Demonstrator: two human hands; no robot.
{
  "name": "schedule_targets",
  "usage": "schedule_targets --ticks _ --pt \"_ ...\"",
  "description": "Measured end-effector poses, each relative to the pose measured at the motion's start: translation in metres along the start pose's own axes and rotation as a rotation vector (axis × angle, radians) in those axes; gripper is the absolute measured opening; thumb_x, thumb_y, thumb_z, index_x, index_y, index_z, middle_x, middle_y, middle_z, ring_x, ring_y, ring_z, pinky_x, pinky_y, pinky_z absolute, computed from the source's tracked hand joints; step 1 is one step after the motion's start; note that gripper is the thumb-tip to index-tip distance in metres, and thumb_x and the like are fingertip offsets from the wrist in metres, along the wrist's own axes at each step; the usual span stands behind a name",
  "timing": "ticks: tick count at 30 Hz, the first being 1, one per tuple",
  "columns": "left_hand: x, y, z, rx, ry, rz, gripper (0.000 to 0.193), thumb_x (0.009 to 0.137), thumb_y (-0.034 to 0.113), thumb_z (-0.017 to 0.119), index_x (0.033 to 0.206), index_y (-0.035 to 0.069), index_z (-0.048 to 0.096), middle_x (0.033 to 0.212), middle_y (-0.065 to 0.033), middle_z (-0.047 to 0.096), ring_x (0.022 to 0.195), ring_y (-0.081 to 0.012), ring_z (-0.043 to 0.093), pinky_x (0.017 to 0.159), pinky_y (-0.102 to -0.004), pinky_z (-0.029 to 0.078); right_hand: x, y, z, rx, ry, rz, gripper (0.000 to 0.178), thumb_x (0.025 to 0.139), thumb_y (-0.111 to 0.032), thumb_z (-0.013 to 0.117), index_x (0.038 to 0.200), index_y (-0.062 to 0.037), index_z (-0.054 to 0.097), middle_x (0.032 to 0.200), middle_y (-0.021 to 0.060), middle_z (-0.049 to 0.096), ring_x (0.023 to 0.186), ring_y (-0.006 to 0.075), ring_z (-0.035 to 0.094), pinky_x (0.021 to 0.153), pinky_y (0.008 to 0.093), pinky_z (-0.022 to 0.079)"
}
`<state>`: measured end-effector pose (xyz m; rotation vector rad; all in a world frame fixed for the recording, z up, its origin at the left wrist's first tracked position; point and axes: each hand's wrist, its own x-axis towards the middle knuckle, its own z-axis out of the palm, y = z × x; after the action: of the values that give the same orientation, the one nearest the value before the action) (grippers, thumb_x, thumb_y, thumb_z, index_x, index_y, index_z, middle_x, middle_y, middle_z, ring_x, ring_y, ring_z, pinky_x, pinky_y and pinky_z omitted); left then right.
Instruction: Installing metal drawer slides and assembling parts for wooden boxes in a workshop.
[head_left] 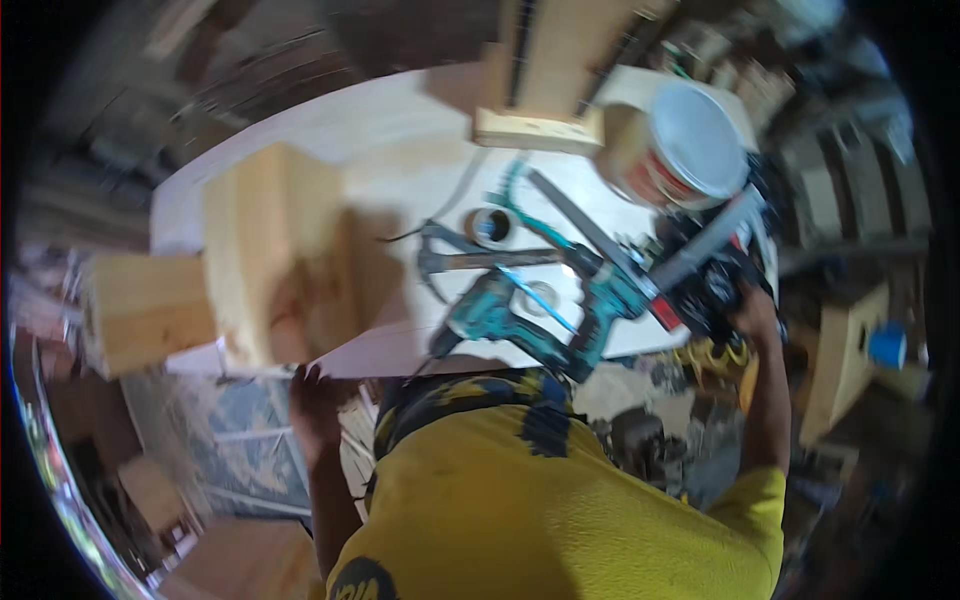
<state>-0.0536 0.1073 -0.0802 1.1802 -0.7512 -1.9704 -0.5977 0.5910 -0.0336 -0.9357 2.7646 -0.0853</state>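
My left hand [313, 405] is at the near edge of the white tabletop [400, 355], just below a pale wooden piece [275, 250]. Its fingertips reach the edge, but blur hides how they are bent. On the right side, my right hand [757, 318] is closed at a black tool [712, 285] whose exact kind I cannot make out. Between my hands lie a teal-and-black cordless drill [485, 310], a second teal power tool [608, 300] and a claw hammer [490, 260]. A roll of tape [490, 226] sits beside the hammer.
A white bucket [697, 145] stands at the far right of the tabletop. Beyond the hammer is a wooden assembly [540, 125]. Another wooden block [150, 312] juts past the left edge. Wood pieces and a crate-like board [845, 365] surround the table.
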Motion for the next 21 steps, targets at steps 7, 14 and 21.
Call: schedule_targets --ticks 7,14,21 --pt "0.007 -0.016 -0.001 0.107 -0.077 -0.215 0.045 0.096 0.037 0.042 0.130 0.007 0.044 0.116 -0.0081 0.053 0.093 -0.0184 0.052 0.086 -0.0358 0.041 -0.047 0.007 -0.035 0.226 -0.128 0.294 0.047 0.053 -0.016 0.060 0.095 0.0043 0.059 0.080 0.0252 0.059 0.082 0.0329 0.060 0.075 0.0391 0.045" --pt "0.006 -0.020 0.000 0.207 -0.174 -0.204 0.039 0.095 0.032 0.045 0.122 0.003 0.048 0.106 -0.0109 0.059 0.093 -0.0176 0.056 0.082 -0.0340 0.044 -0.064 -0.006 -0.046 0.625 0.035 0.498 0.049 0.065 -0.016 0.058 0.108 0.0074 0.056 0.095 0.0140 0.062 0.086 0.0196 0.055 0.082 0.0289 0.043" --pt "-0.014 -0.001 0.010 0.581 -0.327 -0.205 0.040 0.093 0.026 0.049 0.121 -0.001 0.050 0.098 -0.0099 0.062 0.087 -0.0153 0.058 0.078 -0.0277 0.046 -0.121 -0.037 -0.049 1.022 0.426 0.509 0.032 0.085 -0.015 0.049 0.110 0.0042 0.056 0.099 0.0054 0.060 0.090 0.0131 0.055 0.082 0.0260 0.042"
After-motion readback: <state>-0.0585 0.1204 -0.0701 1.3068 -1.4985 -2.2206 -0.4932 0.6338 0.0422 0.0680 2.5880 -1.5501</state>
